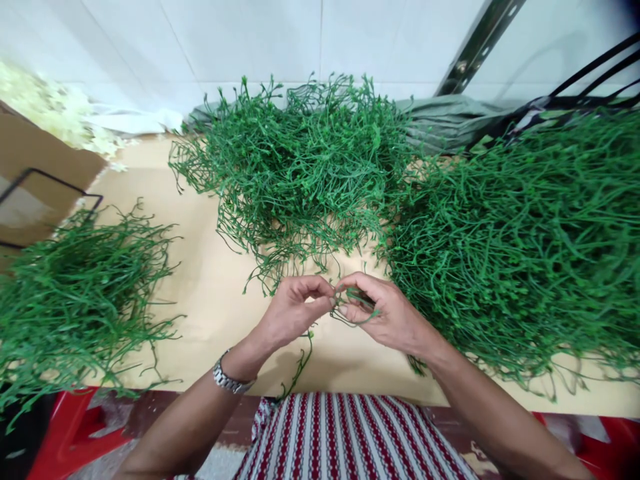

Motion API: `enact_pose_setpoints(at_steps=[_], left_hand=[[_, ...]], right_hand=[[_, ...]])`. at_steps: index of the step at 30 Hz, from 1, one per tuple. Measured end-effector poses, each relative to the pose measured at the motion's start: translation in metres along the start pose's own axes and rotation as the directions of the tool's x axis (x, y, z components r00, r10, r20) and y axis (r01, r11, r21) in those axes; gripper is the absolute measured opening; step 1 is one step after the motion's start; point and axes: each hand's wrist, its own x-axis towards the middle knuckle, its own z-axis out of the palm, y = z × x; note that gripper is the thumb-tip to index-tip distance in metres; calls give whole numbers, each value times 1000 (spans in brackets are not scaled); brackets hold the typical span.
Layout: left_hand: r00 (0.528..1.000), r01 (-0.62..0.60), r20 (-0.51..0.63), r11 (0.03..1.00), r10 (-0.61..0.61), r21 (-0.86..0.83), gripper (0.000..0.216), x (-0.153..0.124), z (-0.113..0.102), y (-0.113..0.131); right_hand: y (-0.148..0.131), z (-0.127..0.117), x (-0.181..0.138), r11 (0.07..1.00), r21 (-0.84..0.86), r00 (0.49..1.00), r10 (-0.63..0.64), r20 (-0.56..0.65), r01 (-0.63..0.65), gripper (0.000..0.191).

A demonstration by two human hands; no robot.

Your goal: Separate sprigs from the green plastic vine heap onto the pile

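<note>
My left hand (293, 313) and my right hand (383, 313) meet above the front of a tan board (210, 280). Both pinch the same thin green plastic plant sprig (350, 308). One strand of it hangs down below my left wrist toward my lap. My left wrist wears a metal watch (229, 379). Just behind my hands lies a big tangled heap of green sprigs (300, 167).
A larger pile of green sprigs (525, 247) fills the right side, a flatter one (75, 293) lies at the left. White flowers (55, 110) lie at the back left beside a cardboard box (30, 167). A striped cloth (350, 433) covers my lap. Red plastic (75, 440) shows below.
</note>
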Motion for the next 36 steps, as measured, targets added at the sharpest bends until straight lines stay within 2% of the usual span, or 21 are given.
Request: enact_pose_setpoints(at_steps=[3,6,11,15,19,23,26,29,31,36], left_hand=[[994,106,-7,974,-109,-199,7,2,1,-2],[991,125,-22,963,-134,-237,8,3,3,-3],[996,81,-22,996,-82,-21,8,1,6,-1],[994,44,89,991,-56,127,6,-1,4,4],[975,71,204,993,-88,92,14,-1,1,4],[964,95,248,995,-95,13,18,-2,1,0],[962,99,262,993,-80,-62,19,-3,2,0],[960,73,276,993,-44,-95,22,-4,2,5],[956,46,292,995,-18,-91,26,-5,3,8],[958,-16,284,997,35,-71,28,-9,5,8]], right_hand=[[2,2,0,995,-16,995,-97,-27,97,24],[5,4,0,975,-105,977,-202,-72,194,16],[4,3,0,934,-268,967,-254,-27,238,8],[3,-1,0,916,-310,967,-243,78,256,7],[6,-3,1,926,-207,945,-286,162,316,14],[10,-2,2,933,-42,919,-343,193,357,15],[11,1,1,944,105,939,-324,120,312,14],[11,6,-3,940,248,968,-250,35,234,14],[12,10,-6,928,327,980,-197,23,179,15],[10,15,-12,909,391,990,-139,-35,142,17]])
